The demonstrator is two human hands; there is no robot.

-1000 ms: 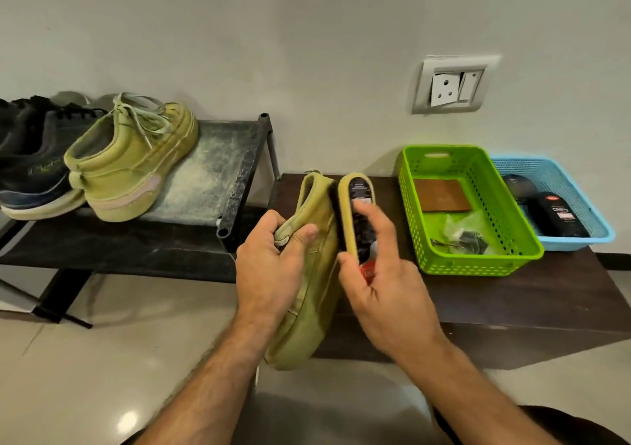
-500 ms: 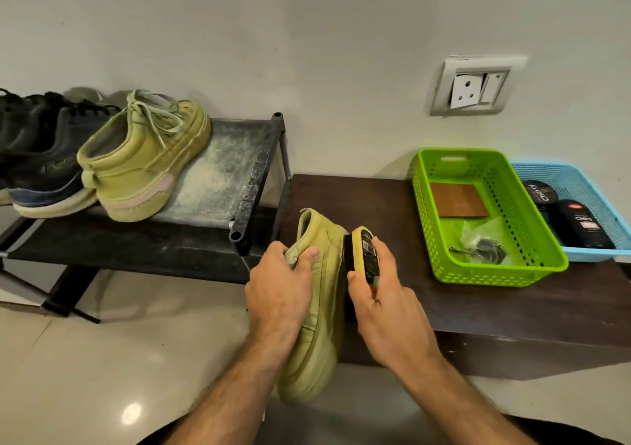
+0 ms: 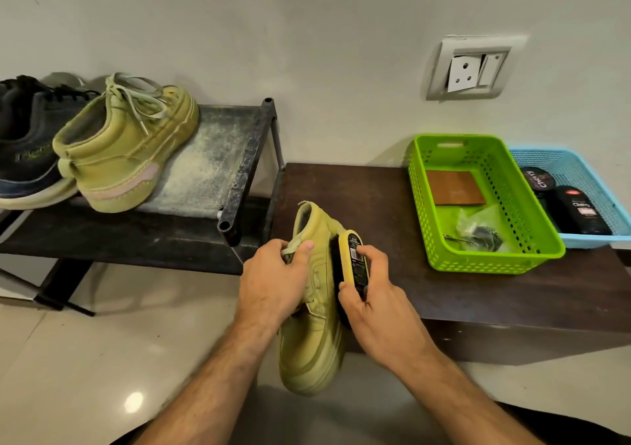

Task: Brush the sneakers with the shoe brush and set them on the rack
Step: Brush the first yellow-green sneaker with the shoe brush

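Brush has slid down the sneaker's side since a second ago, from heel toward midfoot. Olive-green suede high-top sneaker (image 3: 316,311) held toe-down before the dark wooden counter (image 3: 358,198); left hand (image 3: 273,280) grips its collar and laces. Right hand (image 3: 372,304) clasps yellow-backed shoe brush (image 3: 353,265), bristles on the upper. Brushing underway; next, probably racking beside its mate (image 3: 126,151) on black metal rack (image 3: 239,171). Polish tin (image 3: 539,178) reads "Cherry".

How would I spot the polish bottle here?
Find the dark low table by the wall; at its right end sits a blue basket beside a green basket. The bottle lies inside the blue one, black and long, unlike the round tin beside it.
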